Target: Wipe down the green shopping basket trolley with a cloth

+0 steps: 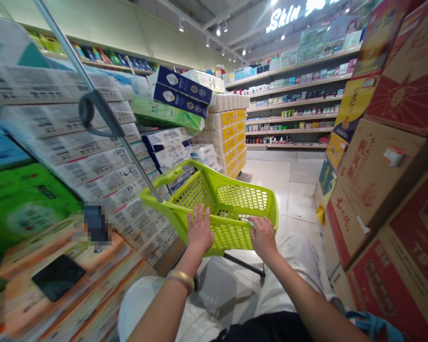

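Shop aisle, pale glossy tile floor point(294, 190) running back through mid-frame to tiered shelves point(292, 118) at upper right, crowded with small packages and bottles. Track spotlights on the ceiling; pale wall at upper left over a long row of bottles.

Lime-green shopping cart point(231, 236) at frame centre, lattice walls, standing on the floor. Slanted metal pole point(62, 40) with a grey grip crosses the upper left down to the cart's rim. Left hand point(200, 230) lies palm down on the near rim, fingers spread; gold bangle point(181, 280) at that wrist. Right hand point(264, 237) is farther along the same rim, fingers bent over and gripping it.

Left side: wrapped white packs point(89, 137) stacked high, handwritten figures on some, too small to read surely. Orange boxes point(21, 299) at lower left, a black flat panel point(59, 277) on top. Navy packs point(181, 92) above centre, pale round emblems.

Writing: lit sign point(283, 20) at top right reads "Skin", then characters washed out by glare. Brown carton point(360, 171) at right, red Chinese characters; red carton point(406, 256) at lower right shows "TB".
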The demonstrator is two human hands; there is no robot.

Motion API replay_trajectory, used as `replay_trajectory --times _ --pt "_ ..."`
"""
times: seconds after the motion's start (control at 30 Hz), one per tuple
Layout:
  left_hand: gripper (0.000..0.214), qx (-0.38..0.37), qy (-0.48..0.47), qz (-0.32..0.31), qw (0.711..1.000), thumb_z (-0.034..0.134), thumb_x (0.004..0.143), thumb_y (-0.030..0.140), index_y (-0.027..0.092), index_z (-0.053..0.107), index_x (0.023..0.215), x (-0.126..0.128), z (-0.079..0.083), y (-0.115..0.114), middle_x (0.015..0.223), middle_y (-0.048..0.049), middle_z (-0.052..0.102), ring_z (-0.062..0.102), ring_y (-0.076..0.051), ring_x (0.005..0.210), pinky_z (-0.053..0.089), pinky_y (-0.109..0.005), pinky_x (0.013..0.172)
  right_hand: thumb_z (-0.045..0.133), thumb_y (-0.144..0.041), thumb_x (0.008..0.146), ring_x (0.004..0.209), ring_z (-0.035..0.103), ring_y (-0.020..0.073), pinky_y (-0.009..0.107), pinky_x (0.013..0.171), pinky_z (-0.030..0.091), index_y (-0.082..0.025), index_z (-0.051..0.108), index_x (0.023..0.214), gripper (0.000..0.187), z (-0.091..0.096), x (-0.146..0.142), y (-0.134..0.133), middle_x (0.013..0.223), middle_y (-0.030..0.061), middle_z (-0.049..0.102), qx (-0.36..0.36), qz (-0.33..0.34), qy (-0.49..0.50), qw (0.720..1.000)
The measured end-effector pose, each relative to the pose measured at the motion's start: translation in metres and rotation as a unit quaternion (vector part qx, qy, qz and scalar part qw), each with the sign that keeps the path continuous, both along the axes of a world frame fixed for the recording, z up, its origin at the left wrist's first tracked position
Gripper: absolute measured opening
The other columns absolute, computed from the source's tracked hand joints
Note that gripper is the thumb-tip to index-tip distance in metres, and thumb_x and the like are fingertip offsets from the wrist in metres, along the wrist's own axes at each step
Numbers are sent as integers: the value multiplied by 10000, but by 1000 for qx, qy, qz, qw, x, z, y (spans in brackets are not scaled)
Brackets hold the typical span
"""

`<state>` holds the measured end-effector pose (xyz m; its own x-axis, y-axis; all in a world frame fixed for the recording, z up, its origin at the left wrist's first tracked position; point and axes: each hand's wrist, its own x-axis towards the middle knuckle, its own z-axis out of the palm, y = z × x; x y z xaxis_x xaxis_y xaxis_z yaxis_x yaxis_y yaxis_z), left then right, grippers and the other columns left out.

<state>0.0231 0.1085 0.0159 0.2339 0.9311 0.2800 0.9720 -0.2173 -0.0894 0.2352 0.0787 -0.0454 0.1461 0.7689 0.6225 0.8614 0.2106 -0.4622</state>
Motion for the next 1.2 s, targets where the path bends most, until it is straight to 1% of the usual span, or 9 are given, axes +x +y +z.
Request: replay_trajectory --times 0.13,0.23,0.37,0.67,0.8,0.97,1.03,1.1,1.2 --pt "816 -10 -40 -93 995 498 716 121 161 225 1484 21 -15 -18 1585 -103 196 87 -277 1472 157 -485 1194 450 -43 739 1013 587 193 373 1077 295 -196 636 1075 414 0 -17 -1 1060 56 681 -3 4 6 1000" --pt "810 -58 -51 -160 984 472 715 112 128 217 1484 39 -26 -31 1578 -106 218 114 -254 1470 178 -458 1197 450 -33 734 1036 587 195 361 1076 312 -186 625 1117 447 3 -28 0 1085 70 677 -15 13 1 1000" --pt "839 -84 -59 -134 986 474 696 105 95 193 1487 47 -33 -35 1583 -127 191 135 -254 1467 215 -448 1188 454 -36 741 1076 590 184 360 1075 326 -193 603 1166 477 7 -35 0 1144 71 671 -35 46 -3 998" --pt "800 -29 -28 -60 997 437 718 94 86 206 1484 25 -34 -27 1565 -119 253 187 -221 1457 197 -415 1192 463 -60 749 1057 605 176 430 1122 211 -231 586 1176 476 -2 -25 -22 1118 45 682 -41 118 9 992" --pt "817 -41 -27 -39 998 446 713 111 124 203 1492 12 -29 -25 1565 -105 256 211 -227 1450 190 -434 1184 469 -35 736 1080 589 169 414 1134 174 -253 611 1120 464 -4 -17 -25 1091 24 681 -29 143 -30 989" --pt "791 -77 -45 -19 996 452 724 152 124 234 1484 9 -16 -27 1565 -96 257 217 -244 1448 170 -461 1186 448 -18 740 1079 580 178 412 1135 195 -234 625 1078 439 -3 -14 -22 1070 32 675 -28 128 -23 991" --pt "774 -87 -65 -42 993 474 732 201 92 264 1469 17 -13 -35 1564 -115 254 189 -262 1455 148 -475 1193 440 -16 733 1050 585 182 405 1122 236 -223 626 1072 438 -5 -22 -22 1043 38 675 -24 125 -8 992" --pt "770 -87 -83 -104 987 492 731 222 87 282 1460 30 -13 -45 1558 -117 273 170 -259 1460 134 -471 1202 436 -16 734 1034 587 183 390 1102 278 -217 621 1080 441 -7 -32 -25 1035 45 675 -18 133 -2 991" --pt "756 -92 -107 -167 976 469 722 154 125 293 1457 43 -19 -60 1498 -103 393 288 -228 1416 135 -451 1209 449 -26 767 1034 590 171 371 1100 278 -226 612 1105 425 -9 -44 -29 1054 41 679 -6 158 -26 987"
